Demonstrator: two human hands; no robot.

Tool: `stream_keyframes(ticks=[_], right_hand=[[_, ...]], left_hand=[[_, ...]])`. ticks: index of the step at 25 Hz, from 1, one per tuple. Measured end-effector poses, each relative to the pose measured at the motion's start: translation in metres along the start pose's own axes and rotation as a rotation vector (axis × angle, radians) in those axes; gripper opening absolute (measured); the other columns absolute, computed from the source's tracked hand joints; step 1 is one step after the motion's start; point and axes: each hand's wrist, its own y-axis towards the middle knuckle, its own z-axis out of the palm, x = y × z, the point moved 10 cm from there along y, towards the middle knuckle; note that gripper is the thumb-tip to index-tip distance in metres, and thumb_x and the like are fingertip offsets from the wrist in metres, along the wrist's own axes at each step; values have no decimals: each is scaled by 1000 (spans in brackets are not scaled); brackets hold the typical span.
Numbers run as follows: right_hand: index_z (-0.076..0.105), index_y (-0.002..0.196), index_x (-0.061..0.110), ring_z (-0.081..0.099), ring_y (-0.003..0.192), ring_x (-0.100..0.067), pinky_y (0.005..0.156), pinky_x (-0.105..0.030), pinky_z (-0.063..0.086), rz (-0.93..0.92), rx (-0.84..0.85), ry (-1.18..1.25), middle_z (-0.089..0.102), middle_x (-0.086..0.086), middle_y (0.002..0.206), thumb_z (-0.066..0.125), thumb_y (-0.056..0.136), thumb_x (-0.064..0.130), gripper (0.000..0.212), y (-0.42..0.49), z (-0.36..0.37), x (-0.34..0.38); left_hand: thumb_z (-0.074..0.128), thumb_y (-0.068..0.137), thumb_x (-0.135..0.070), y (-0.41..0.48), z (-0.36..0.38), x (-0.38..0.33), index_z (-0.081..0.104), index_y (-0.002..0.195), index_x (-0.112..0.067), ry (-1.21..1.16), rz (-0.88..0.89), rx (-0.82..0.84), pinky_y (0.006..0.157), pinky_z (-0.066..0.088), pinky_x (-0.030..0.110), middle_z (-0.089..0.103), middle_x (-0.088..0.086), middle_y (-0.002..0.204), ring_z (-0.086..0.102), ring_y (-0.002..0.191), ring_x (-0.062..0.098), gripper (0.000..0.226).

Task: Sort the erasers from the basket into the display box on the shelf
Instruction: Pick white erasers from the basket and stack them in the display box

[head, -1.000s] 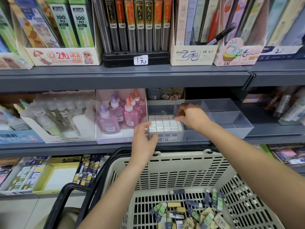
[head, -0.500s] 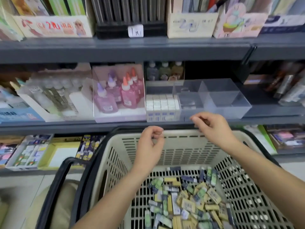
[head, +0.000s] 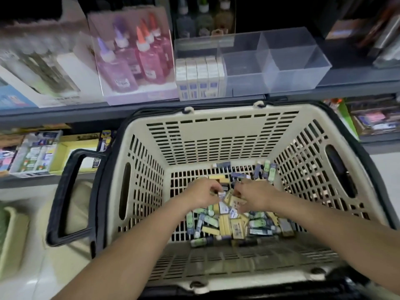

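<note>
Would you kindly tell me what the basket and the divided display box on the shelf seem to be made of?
The basket looks like moulded plastic, cream and matt, judging by its slotted walls and rounded rim. The display box seems clear, faintly frosted plastic, perhaps acrylic: the stacked erasers show through its front wall.

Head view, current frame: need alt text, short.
The left hand and right hand reach into a cream basket among loose erasers; what either grips is unclear. Beyond, on the shelf, a clear display box has white erasers packed in its left compartment; the rest look empty.
</note>
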Motion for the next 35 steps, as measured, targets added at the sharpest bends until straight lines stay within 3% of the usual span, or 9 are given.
stream_keyframes(ticks=[2,9,12,16,21,24,28,31,35], right_hand=[[45,120,21,54,97,-19,63,-29,40,-3,-28,-44,51,-2,117,59,83,49,48,3,5,0],[49,109,14,59,88,-23,63,-33,49,178,-310,-14,49,-5,110,50,90,44,35,-4,-32,-40],[62,85,19,59,80,-14,66,-30,53,-18,-179,151,61,3,90,54,90,41,24,1,-11,-2],[69,85,19,59,86,-15,66,-31,52,-79,-101,121,60,6,90,59,88,33,18,2,7,17],[68,90,21,58,92,-15,64,-25,42,5,-115,200,62,5,97,64,86,29,11,6,10,15],[69,86,19,59,85,-11,59,-17,39,-2,-89,312,64,9,89,63,85,21,6,3,12,13],[63,93,16,60,86,-16,71,-24,48,-23,-35,443,60,7,86,65,83,14,10,2,15,21],[64,113,11,61,100,-19,83,-26,48,-9,35,446,64,-3,111,62,86,16,28,5,23,24],[70,96,8,63,89,-14,83,-27,53,-6,42,515,69,-2,99,64,83,14,15,3,18,22]], left_hand=[[67,83,-30,-1,30,-2,56,120,-33,161,56,133,102,37,40,46,3,128,41,118,18,39],[54,90,-26,2,4,16,52,124,-28,338,56,-70,98,38,36,48,2,122,40,120,21,35],[52,88,-48,6,16,6,49,128,-19,387,60,-92,99,39,39,49,5,124,42,119,23,50],[54,83,-56,15,35,3,43,129,-15,441,1,-87,98,36,41,46,6,129,39,120,24,63],[67,81,-35,16,20,7,45,107,-20,168,-26,-188,81,42,37,56,2,103,50,99,22,37],[65,85,-14,16,12,9,48,95,-20,-251,-60,-167,70,50,30,57,-2,87,58,81,19,21],[50,93,-3,13,-1,23,53,112,-13,-780,-220,-141,62,51,24,61,10,109,61,88,19,22],[42,96,-10,4,11,29,53,110,-10,-1232,-399,4,62,55,40,58,14,103,62,87,27,17],[49,94,-36,-1,21,26,52,96,-13,-1173,-461,124,46,41,20,48,2,74,55,49,11,23]])
